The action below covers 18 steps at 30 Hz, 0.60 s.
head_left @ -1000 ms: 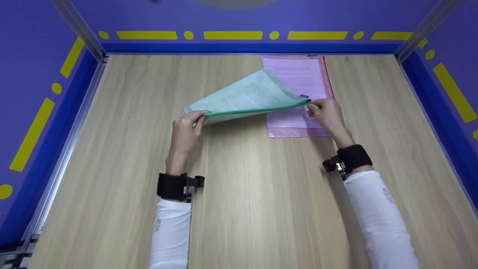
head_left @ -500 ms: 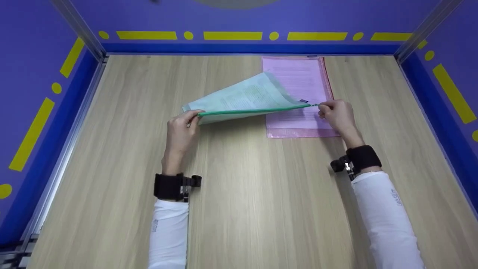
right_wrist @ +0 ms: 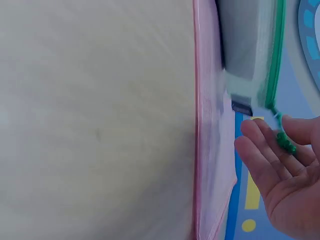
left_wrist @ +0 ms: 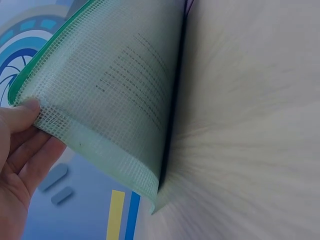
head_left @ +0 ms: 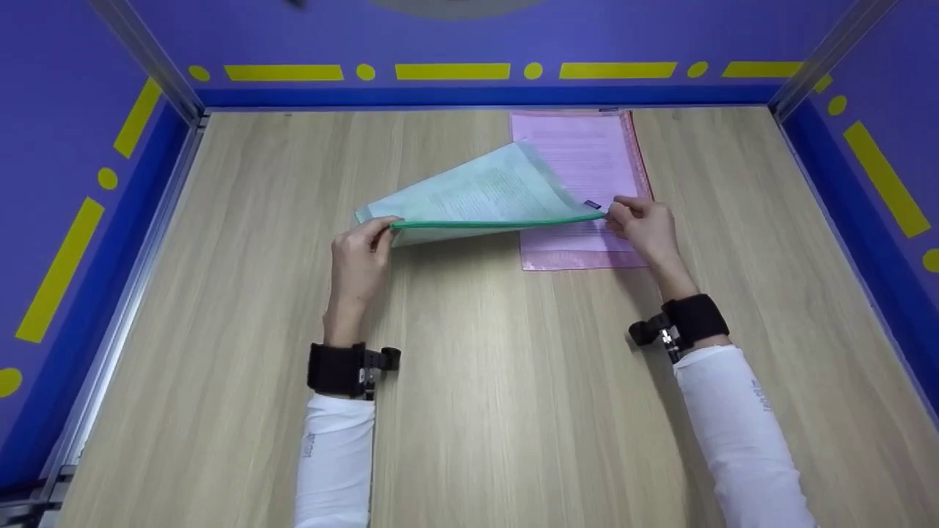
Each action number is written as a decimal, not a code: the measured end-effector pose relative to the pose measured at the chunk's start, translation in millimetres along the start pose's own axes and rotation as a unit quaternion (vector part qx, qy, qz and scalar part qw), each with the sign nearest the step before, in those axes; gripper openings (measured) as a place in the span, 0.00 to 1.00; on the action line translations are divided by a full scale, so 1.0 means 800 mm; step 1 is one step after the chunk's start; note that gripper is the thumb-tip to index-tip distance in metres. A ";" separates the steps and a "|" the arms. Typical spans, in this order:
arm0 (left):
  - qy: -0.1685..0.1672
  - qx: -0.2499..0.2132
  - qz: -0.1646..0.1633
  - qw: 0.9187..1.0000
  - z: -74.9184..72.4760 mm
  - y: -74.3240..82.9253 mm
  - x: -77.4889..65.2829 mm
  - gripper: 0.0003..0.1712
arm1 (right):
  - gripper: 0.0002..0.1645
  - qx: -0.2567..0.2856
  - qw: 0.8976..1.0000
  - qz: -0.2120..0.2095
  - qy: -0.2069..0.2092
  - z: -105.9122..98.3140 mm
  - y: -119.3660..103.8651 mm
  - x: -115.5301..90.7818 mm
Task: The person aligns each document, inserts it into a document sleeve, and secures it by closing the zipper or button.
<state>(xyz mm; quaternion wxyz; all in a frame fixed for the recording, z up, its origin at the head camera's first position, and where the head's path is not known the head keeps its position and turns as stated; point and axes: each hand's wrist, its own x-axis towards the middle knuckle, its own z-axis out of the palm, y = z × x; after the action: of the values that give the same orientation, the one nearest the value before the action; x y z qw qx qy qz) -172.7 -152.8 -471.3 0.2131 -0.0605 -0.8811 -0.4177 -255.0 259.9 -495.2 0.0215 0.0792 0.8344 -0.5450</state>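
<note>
A green mesh zip pouch (head_left: 477, 187) with printed paper inside is held up at its front edge, along a green zip strip (head_left: 499, 222). My left hand (head_left: 359, 257) pinches its near left corner, thumb on the mesh in the left wrist view. At the strip's right end, a short green cord with a knotted end (right_wrist: 286, 142) hangs slack. My right hand (head_left: 644, 229) is at this cord, which lies across its fingers; in the right wrist view thumb and fingertips stand apart. A pink zip pouch (head_left: 539, 260) with printed paper lies flat, partly covered by the green one.
The wood-grain table (head_left: 455, 403) ends at a blue back wall (head_left: 308, 37) with yellow marks. Blue side walls (head_left: 44, 147) with metal edges stand left and right. The pink pouch reaches almost to the back edge.
My right hand first moved right, drawing the cord out taut from the pouch's end, then came back left, and the cord is slack now. My left hand has shifted slightly left, still pinching the corner.
</note>
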 end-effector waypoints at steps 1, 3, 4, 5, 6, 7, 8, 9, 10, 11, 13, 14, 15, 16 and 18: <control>0.001 -0.001 0.001 1.000 0.001 0.000 0.000 0.10 | 0.30 0.013 1.000 0.008 -0.008 0.002 -0.002 -0.004; 0.002 -0.003 0.001 1.000 0.003 0.001 -0.001 0.10 | 0.34 0.032 0.999 0.024 -0.016 0.005 -0.006 -0.012; 0.002 -0.003 0.001 1.000 0.005 0.002 0.000 0.10 | 0.36 0.040 0.999 0.032 -0.017 0.006 -0.008 -0.017; 0.003 -0.003 0.001 1.000 0.006 0.003 0.000 0.10 | 0.36 0.049 0.998 0.039 -0.017 0.007 -0.010 -0.023; 0.004 -0.003 0.001 1.000 0.008 0.004 0.000 0.10 | 0.37 0.057 0.997 0.045 -0.014 0.008 -0.012 -0.028; 0.005 -0.003 0.001 1.000 0.009 0.005 0.000 0.10 | 0.36 0.065 0.997 0.051 -0.010 0.011 -0.013 -0.032; 0.006 -0.003 0.000 1.000 0.010 0.007 0.000 0.10 | 0.36 0.072 0.996 0.060 -0.006 0.014 -0.015 -0.037; 0.006 -0.002 -0.001 1.000 0.012 0.008 0.000 0.10 | 0.35 0.078 0.995 0.068 -0.002 0.017 -0.016 -0.041; 0.006 0.000 0.000 1.000 0.013 0.010 0.000 0.10 | 0.35 0.079 0.994 0.077 0.000 0.021 -0.017 -0.045; 0.005 0.000 0.001 1.000 0.014 0.012 -0.001 0.10 | 0.35 0.080 0.993 0.088 -0.002 0.026 -0.018 -0.048; 0.003 0.000 0.007 1.000 0.017 0.015 -0.001 0.10 | 0.35 0.093 0.990 0.105 -0.017 0.036 -0.020 -0.054; 0.000 -0.002 0.011 1.000 0.019 0.016 -0.001 0.10 | 0.35 0.102 0.988 0.114 -0.029 0.041 -0.021 -0.057; -0.002 -0.001 0.017 1.000 0.020 0.018 -0.002 0.10 | 0.35 0.117 0.985 0.122 -0.042 0.047 -0.021 -0.060; -0.005 -0.001 0.022 1.000 0.021 0.019 -0.002 0.10 | 0.36 0.141 0.980 0.129 -0.056 0.053 -0.022 -0.062; -0.014 -0.002 0.030 0.999 0.024 0.022 -0.004 0.10 | 0.36 0.205 0.965 0.140 -0.083 0.065 -0.024 -0.066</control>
<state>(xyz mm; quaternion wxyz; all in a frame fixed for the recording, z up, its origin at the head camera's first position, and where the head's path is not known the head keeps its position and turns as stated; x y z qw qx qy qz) -171.5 -126.5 -471.1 0.2135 -0.0933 -0.8810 -0.4116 -208.3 198.9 -492.1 0.1501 0.1521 0.6805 -0.7009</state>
